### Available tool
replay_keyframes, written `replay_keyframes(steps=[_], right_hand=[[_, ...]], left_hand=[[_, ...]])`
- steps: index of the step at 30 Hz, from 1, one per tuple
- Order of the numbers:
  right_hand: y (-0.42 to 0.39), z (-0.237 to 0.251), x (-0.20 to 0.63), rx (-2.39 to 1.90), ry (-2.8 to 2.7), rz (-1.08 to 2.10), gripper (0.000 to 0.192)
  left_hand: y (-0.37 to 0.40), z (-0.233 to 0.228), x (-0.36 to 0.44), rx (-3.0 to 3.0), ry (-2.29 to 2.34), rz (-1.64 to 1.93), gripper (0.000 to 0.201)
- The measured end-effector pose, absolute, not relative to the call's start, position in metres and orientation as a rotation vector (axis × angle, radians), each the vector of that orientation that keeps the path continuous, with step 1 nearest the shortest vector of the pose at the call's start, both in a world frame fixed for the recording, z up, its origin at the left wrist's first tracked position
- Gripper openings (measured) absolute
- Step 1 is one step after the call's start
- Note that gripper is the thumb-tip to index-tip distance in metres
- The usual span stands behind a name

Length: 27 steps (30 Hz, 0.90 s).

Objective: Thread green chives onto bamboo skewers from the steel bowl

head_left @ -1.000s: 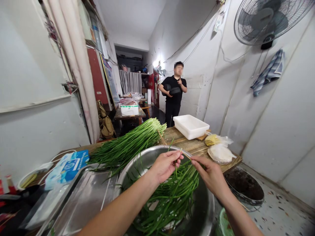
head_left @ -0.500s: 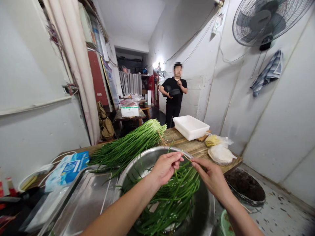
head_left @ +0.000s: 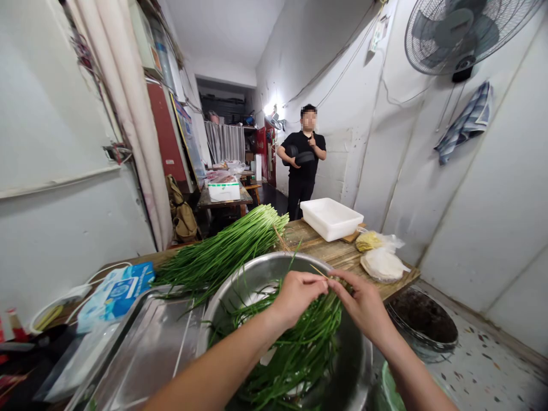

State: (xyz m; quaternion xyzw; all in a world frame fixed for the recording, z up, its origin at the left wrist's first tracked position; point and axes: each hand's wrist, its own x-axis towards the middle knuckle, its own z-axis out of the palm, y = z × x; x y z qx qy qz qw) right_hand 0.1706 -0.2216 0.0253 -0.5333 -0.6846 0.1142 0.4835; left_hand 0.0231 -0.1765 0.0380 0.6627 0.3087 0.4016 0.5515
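While thin stick [head_left: 317, 270] is pinched by right hand [head_left: 360, 301], closed left hand [head_left: 298, 298] (contents hidden) is best kept off tip.

Thin stick [head_left: 318, 271]: lower end behind fingers [head_left: 345, 283]. Basin [head_left: 358, 357] cut off below.

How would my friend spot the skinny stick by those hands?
Find the big metal bowl up front. Above its far-right side, the left hand and right hand meet at the fingertips. The skinny stick pokes out there: straight and tan, unlike the green leaves below.
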Motion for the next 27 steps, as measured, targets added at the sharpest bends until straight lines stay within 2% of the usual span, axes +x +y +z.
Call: replay_keyframes(steps=[3,4,8,11,14,19,27], right_hand=[[-0.226,0.026,0.174,-1.276,-1.626,0.274,0.028],[-0.23,0.026,0.179,-1.282,-1.592,0.265,0.027],[-0.258,0.019,0.205,-1.371,-1.503,0.273,0.025],[-0.279,0.008,0.219,-1.384,-1.531,0.316,0.022],[-0.288,-0.001,0.22,-1.4,-1.507,0.291,0.022],[-0.287,-0.007,0.219,-1.423,-1.458,0.279,0.024],[-0.284,-0.009,0.223,-1.424,-1.477,0.252,0.022]], left_hand=[[-0.178,0.042,0.02,1.953,0.676,0.962,0.021],[-0.174,0.045,0.017,1.983,0.656,0.935,0.02],[-0.14,0.053,0.002,1.914,0.789,0.759,0.039],[-0.112,0.034,0.003,2.157,0.915,0.58,0.028],[-0.096,-0.005,0.02,2.387,0.968,0.416,0.019],[-0.083,-0.058,0.048,2.425,1.093,0.397,0.025],[-0.06,-0.075,0.045,2.485,1.292,0.263,0.013]])
